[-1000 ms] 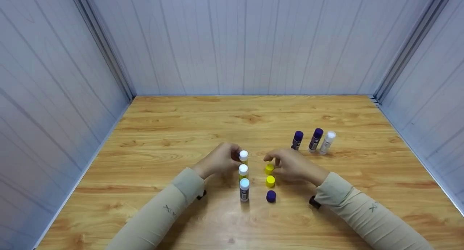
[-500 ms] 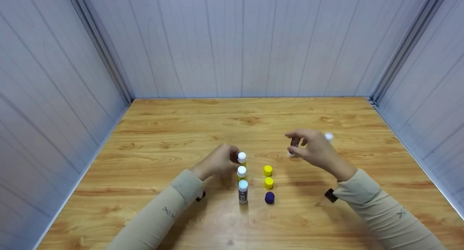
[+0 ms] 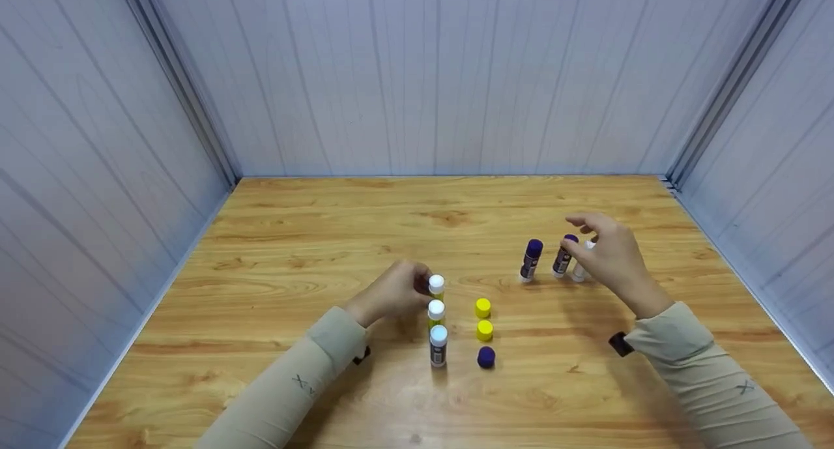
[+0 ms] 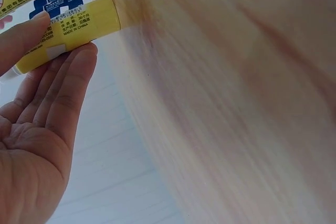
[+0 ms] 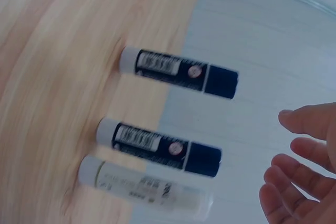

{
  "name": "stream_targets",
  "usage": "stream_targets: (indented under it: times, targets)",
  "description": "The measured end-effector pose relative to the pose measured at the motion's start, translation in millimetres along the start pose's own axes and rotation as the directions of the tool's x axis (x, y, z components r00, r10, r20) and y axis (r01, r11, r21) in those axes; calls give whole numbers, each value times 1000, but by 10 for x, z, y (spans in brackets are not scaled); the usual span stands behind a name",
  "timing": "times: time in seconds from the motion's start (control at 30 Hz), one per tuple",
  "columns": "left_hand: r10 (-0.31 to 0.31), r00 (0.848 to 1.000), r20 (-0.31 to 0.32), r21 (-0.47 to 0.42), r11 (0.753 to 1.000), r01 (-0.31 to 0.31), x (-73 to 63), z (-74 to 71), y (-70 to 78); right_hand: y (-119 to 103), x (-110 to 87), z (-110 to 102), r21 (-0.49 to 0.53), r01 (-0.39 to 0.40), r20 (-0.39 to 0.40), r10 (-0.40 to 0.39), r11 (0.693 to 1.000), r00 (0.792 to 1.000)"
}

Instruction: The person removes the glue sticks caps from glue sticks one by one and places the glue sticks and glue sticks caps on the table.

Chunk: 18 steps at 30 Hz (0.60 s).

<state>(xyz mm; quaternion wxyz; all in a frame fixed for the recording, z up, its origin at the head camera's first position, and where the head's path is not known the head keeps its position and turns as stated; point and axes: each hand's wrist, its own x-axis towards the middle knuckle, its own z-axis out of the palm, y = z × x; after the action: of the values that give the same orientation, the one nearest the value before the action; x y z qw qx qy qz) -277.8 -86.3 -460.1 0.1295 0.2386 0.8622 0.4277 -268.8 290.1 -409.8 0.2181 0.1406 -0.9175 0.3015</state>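
Note:
My left hand (image 3: 399,291) pinches the farthest of three uncapped glue sticks, a yellow one (image 4: 84,22) standing in a row. Nearer stand a second yellow glue stick (image 3: 436,311) and a dark-labelled glue stick (image 3: 438,348). To their right lie two yellow caps (image 3: 483,307) and a dark purple cap (image 3: 486,357). My right hand (image 3: 612,257), thumb and fingers apart, hovers by two purple-capped glue sticks (image 3: 531,261) and a white glue stick (image 5: 147,188), all upright. In the right wrist view, a gap shows between its fingers and the sticks.
The wood-grain table (image 3: 313,221) carries everything. Pale panel walls (image 3: 417,77) close it off at the back and both sides. The capped glue sticks stand right of the caps and farther back.
My right hand has left the yellow caps, passing the nearest purple-capped glue stick to reach the white one farther right. My left hand stays on the yellow glue stick.

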Motion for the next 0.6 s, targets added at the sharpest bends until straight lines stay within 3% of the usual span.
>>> stream_targets:
  times: [0.17,0.33,0.6]
  targets:
    - [-4,1000,4,-10,1000,4,0,5,-9,158,-45,-34,-51,-78,5,78,996,997]
    - [-24,1000,0,-14,1000,24,2,-2,-7,261,-62,-51,-82,-146,63,151,986,986]
    - [-20,1000,1,-8,1000,20,-9,1,-7,411,-59,-29,-121,-251,213,272,960,938]
